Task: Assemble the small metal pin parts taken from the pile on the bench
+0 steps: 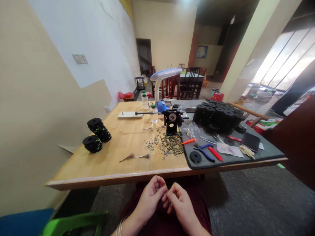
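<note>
Sitting low at the bench, so both hands are down in the lap, just short of the table's (110, 165) near edge. Left hand (149, 196) and right hand (180, 201) are curled in loosely with the fingertips (164, 191) meeting. Can't tell if anything tiny is pinched between them. A green chair (73, 223) pokes in at the near left.

The top is pale wood with a measuring strip (118, 176) running along the near edge. A grey mat (246, 157) covers the right end. Near the middle there's a scatter of beads (169, 147), with two little brushes (134, 156) just left of it. On the mat, nearest first, are a black disc (195, 157), blue pliers (205, 150) and a red tool (215, 153). A dark phone (250, 141) lies further right.

Two black spools (95, 136) sit well apart on the far left side. Behind the beads stands a black winder (172, 121) with a dial, and a big cluster of black reels (219, 116) is to its right. Further back are a white block (130, 114), bottles (145, 101) and a lamp (164, 77).

Room-wise, there's a cream and white wall on the left with a small plaque (80, 58). A dark doorway (144, 55) and a dining set (189, 80) are at the far end. A pillar (248, 49) and bright windows (285, 62) are on the right.
</note>
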Tool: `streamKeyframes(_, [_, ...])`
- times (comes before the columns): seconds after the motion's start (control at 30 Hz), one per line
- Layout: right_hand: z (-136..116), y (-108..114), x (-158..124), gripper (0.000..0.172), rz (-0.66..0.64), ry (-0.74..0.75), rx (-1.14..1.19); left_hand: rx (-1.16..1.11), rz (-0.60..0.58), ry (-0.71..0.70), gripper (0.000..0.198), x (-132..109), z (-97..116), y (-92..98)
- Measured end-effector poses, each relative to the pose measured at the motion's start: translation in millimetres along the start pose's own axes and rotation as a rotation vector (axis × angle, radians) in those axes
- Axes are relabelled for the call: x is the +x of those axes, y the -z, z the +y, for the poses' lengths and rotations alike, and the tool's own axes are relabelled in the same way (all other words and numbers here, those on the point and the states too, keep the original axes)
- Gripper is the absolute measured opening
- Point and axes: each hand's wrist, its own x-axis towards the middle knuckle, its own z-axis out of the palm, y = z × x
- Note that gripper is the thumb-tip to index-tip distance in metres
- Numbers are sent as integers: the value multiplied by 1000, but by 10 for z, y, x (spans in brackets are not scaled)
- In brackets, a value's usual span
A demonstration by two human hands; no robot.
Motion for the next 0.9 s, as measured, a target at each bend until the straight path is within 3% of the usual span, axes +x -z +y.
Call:
streamKeyframes(0.27, [-3, 3, 8, 45, -15, 7, 1, 104, -14, -68, 20, -28, -39, -6])
streamKeyframes(0.47, [11, 28, 22, 50, -17, 13, -60, 403, -8, -224, 12, -77, -54, 33])
streamKeyframes(0.7, [15, 75, 11, 34, -37, 92, -313, 623, -4, -399, 25, -125, -93, 96])
streamKeyframes(0.77, [-17, 93, 3, 27, -50, 155, -399, 596, -27, -373, 25, -121, -78, 94])
streamKeyframes(0.9, [-65, 126, -15, 22, -35, 269, -580, 484, -74, -187, 13, -89, 0, 70])
